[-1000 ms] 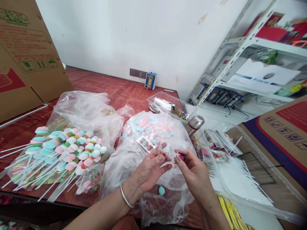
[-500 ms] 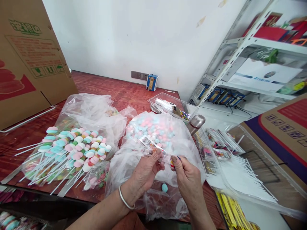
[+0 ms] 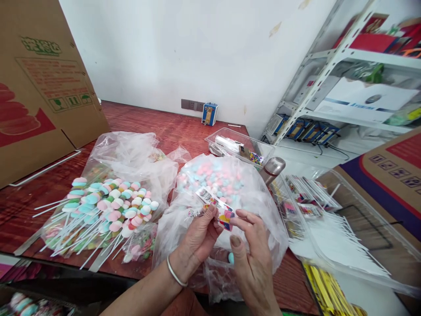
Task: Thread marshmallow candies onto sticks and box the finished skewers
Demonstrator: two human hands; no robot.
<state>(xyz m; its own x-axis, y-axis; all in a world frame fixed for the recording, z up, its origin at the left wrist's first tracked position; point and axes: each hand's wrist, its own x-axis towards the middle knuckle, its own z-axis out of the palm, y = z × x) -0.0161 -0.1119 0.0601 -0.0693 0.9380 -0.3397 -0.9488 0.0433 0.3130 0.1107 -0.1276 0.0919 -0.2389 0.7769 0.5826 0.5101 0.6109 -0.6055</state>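
1. I see the left hand (image 3: 197,237) pinching a small packet (image 3: 215,207) between thumb and fingertips, in front of the body and just over the big bag of sweets (image 3: 213,175).
2. The right hand (image 3: 251,259) is loosely spread. Its longer fingers reach to the coloured end of the small packet and seem to touch it, and the thumb stands apart and points up.
3. The small packet is narrow and made of clear film. Its far end carries a white label with dark print, and its near end shows pink, yellow and blue. It lies slanted, with the label end higher and further from me.
4. The print on the label is too small for me to read, and I cannot tell what the coloured content is.
5. The bag of sweets is cloudy, so the pink and pale blue pieces inside look soft and blurred. One blue sweet (image 3: 231,257) shows between the two hands, partly covered by the right one.
6. To the left, skewers (image 3: 108,206) of pastel sweets lie in a heap on the red-brown surface (image 3: 148,123). The lower ones are hard to see under crumpled plastic.
7. A bracelet (image 3: 176,272) sits on the left wrist. Both forearms are cut off by the bottom edge.
8. To the right, a clear tray (image 3: 362,276) holds white sticks, and its far side runs out of view.
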